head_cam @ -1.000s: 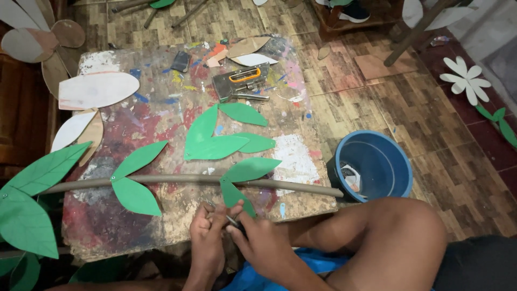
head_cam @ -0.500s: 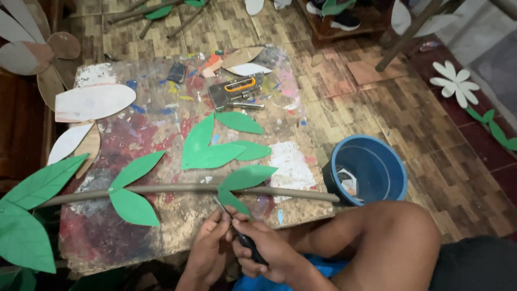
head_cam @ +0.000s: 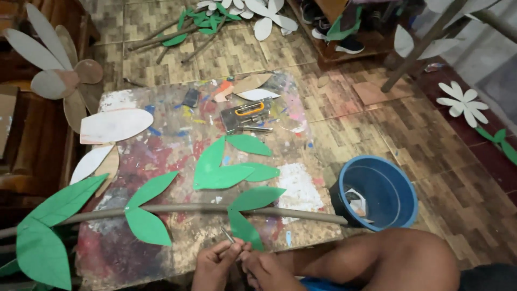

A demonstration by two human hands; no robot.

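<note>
Both your left hand and right hand pinch closed on a thin grey metal pin, possibly a nail, beside the green paper leaf—it could slip and tear it.

Green paper leaves, grey stem, blue bucket, paint-splattered board (red, white, blue smears)

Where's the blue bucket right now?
In the head view, the blue bucket stands on the floor, right of the paint-stained board, at the grey stem's right end.
</note>
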